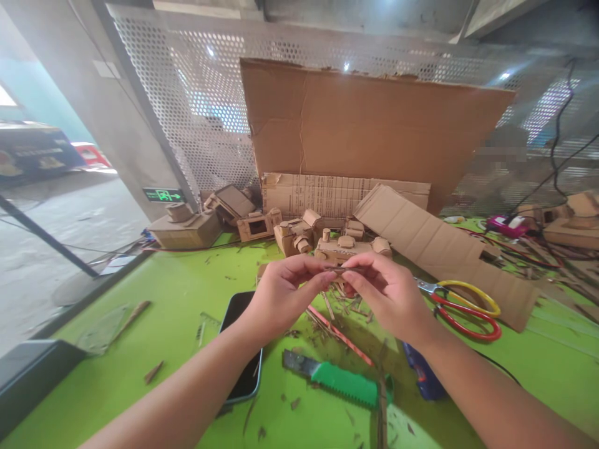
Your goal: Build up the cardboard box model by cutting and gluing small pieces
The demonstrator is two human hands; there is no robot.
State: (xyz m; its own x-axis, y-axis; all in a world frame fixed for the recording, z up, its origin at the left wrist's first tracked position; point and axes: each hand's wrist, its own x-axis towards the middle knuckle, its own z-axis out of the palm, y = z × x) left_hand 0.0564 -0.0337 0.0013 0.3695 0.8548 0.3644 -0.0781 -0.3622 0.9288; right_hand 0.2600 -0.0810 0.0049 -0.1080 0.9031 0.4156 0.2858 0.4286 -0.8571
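Both hands meet in the middle of the head view, above the green table. My left hand (pixel 290 293) pinches one end of a thin brown strip of cardboard (pixel 345 269), thumb against fingertips. Its other end is pinched by my right hand (pixel 386 293). The strip lies roughly level between them, mostly covered by the fingers. Just behind the fingertips sits a cardboard model (pixel 344 249) with small round and boxy parts on top. Below the hands lie a red patterned pencil-like stick (pixel 344 340) and a green utility knife (pixel 344 381) with its blade toward the left.
A dark phone-like slab (pixel 241 374) lies under my left forearm. Red-and-yellow-handled scissors (pixel 468 308) and a blue tool (pixel 423 374) are at the right. Behind stand more cardboard models (pixel 187 227), a slanted cardboard sheet (pixel 435 249) and a large upright panel (pixel 365 125). Scraps litter the green table (pixel 187 293).
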